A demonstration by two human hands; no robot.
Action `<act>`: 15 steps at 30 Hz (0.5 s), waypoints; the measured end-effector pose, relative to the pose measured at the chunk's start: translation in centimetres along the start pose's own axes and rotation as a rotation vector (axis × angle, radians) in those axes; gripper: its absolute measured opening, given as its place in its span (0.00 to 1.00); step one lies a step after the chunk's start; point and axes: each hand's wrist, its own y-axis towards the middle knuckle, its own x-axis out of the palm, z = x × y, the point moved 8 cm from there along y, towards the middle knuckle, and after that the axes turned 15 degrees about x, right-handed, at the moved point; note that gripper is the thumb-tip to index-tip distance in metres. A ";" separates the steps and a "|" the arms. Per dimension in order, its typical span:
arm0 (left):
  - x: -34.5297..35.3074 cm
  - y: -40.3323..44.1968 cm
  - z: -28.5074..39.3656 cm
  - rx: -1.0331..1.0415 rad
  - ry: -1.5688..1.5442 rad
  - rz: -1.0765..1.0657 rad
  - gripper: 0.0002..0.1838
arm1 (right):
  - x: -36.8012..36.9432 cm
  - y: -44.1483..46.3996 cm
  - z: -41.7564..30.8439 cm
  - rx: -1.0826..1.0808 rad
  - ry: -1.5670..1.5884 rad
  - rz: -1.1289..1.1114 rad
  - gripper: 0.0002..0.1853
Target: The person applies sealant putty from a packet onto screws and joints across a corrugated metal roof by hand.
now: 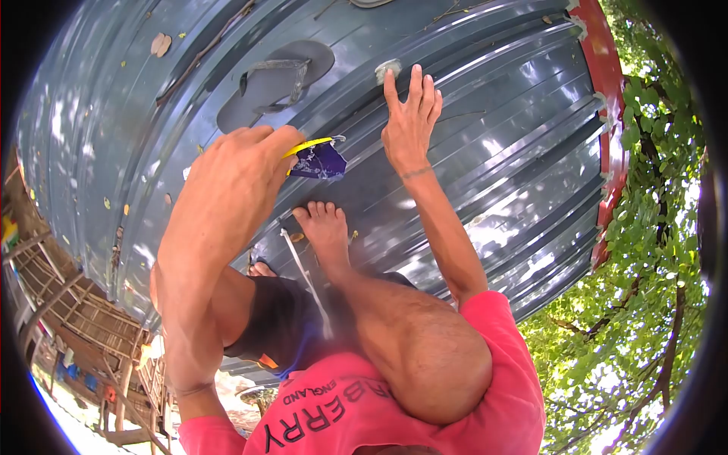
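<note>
My left hand (246,163) is closed around a purple and yellow packet (320,161), whose torn end sticks out past the fingers and carries some whitish paste. My right hand (411,125) reaches forward with its fingers apart. Its index fingertip touches a pale grey lump of paste (387,71) on a ridge of the dark metal roof (523,144). Nothing is gripped in that hand.
A grey flip-flop (277,83) lies beyond my left hand. My bare foot (326,231) rests on the sheet near a thin white strip (303,273). Red edging (613,144) borders the roof at right, beside leafy branches (652,326). A long twig (203,54) lies upper left.
</note>
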 end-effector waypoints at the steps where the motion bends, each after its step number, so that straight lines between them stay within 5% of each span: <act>1: 0.0 0.0 0.0 -0.004 -0.004 -0.001 0.09 | 0.0 0.2 0.3 0.008 -0.008 0.011 0.44; 15: 0.3 0.3 0.0 0.007 -0.004 0.004 0.09 | 0.9 -1.6 -1.6 0.063 0.081 -0.047 0.41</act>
